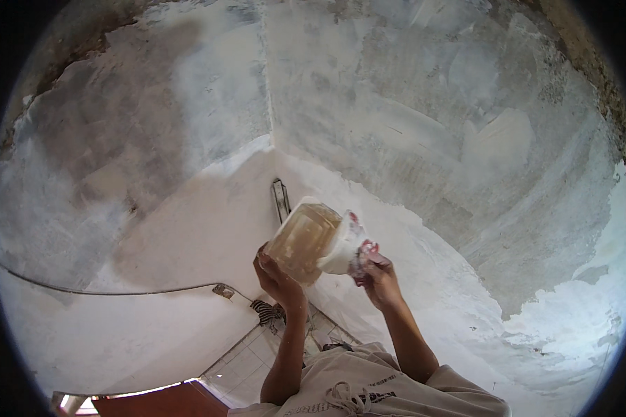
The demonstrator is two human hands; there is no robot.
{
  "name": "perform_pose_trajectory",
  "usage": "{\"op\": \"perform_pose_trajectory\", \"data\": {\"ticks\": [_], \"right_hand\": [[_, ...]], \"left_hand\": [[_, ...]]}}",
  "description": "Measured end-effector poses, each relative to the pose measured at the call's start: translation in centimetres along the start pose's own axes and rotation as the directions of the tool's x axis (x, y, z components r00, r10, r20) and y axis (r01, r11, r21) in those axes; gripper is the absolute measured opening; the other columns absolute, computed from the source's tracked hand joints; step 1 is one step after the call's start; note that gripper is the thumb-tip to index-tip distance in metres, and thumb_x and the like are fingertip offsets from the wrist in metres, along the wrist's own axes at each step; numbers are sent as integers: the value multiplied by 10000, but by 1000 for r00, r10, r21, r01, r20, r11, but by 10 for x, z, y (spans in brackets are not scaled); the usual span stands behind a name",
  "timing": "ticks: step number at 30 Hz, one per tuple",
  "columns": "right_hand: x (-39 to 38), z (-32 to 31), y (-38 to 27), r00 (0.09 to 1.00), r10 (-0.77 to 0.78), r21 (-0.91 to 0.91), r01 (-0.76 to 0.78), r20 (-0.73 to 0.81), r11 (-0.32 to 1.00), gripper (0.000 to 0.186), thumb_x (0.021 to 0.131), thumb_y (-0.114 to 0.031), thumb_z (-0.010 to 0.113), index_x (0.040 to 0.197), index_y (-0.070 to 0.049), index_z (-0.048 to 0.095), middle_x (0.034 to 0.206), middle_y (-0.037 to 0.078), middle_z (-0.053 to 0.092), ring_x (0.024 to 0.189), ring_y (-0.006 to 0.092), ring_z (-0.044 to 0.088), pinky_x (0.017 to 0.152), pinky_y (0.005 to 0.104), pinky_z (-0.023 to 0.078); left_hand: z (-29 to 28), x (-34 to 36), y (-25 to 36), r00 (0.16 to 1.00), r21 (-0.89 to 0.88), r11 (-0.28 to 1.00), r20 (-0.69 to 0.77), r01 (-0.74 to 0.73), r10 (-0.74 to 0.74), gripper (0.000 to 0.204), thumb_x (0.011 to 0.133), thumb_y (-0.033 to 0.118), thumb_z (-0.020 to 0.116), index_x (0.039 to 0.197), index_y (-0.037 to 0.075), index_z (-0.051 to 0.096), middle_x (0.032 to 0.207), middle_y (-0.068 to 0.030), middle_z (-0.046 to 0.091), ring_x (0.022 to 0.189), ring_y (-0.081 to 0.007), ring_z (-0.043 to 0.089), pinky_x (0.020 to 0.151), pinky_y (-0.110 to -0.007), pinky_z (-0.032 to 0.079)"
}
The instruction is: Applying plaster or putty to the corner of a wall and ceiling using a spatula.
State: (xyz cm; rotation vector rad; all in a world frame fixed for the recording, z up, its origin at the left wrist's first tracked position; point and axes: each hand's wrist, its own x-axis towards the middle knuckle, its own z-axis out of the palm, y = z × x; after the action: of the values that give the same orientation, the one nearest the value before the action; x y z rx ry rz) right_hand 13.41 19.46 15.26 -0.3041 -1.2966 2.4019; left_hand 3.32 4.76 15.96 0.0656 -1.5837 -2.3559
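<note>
My left hand (275,278) grips a rectangular, beige translucent plastic piece (302,240), like a flat container or board, by its lower left side. My right hand (379,278) is closed on the red, putty-smeared handle of a tool (365,254), probably a scraper. A mass of white putty (337,247) lies where the tool meets the right side of the plastic piece; the blade's edge cannot be made out. Both hands are raised in front of my body.
Patchily skimmed grey-white surfaces (431,104) meet in a corner above. A narrow metal fixture (279,198) is behind the plastic piece. A cable (139,292) runs left. Below are striped cloth (264,313), floor tiles (236,368) and a reddish-brown panel (153,399).
</note>
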Motion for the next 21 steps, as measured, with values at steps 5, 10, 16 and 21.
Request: {"op": "perform_pose_trajectory", "data": {"ticks": [5,10,16,21], "right_hand": [[-3,-1,34,982,163,-9,-164,-93,986,102,912,-86,593,895,10,620,794,65,615,648,153,578,537,296,449],[-24,-70,74,926,194,-408,-322,-324,854,173,843,-124,702,918,29,667,788,56,661,663,132,619,597,281,490],[-8,-73,-16,993,-116,-609,72,-33,790,182,949,-110,544,1048,26,613,841,8,596,770,68,532,672,223,456],[21,-22,-82,975,-203,-661,210,88,720,158,920,-91,573,986,50,600,742,40,598,632,95,487,564,273,414]], "left_hand": [[1,-8,12,1000,-30,999,-13,16,-17,464,1020,408,356,1145,-13,507,1065,-118,547,985,-203,551,831,-337,483],[-11,15,46,992,-152,985,-78,85,-98,485,1000,446,393,1217,22,485,1130,-117,536,1055,-229,549,897,-379,476],[-12,30,43,984,103,979,45,-175,171,465,1023,396,353,1149,-12,538,1079,-117,573,980,-196,570,847,-322,477],[-11,22,33,953,208,955,262,-210,153,464,1021,380,371,1152,-18,570,1059,-113,592,962,-183,561,860,-306,443]]}}
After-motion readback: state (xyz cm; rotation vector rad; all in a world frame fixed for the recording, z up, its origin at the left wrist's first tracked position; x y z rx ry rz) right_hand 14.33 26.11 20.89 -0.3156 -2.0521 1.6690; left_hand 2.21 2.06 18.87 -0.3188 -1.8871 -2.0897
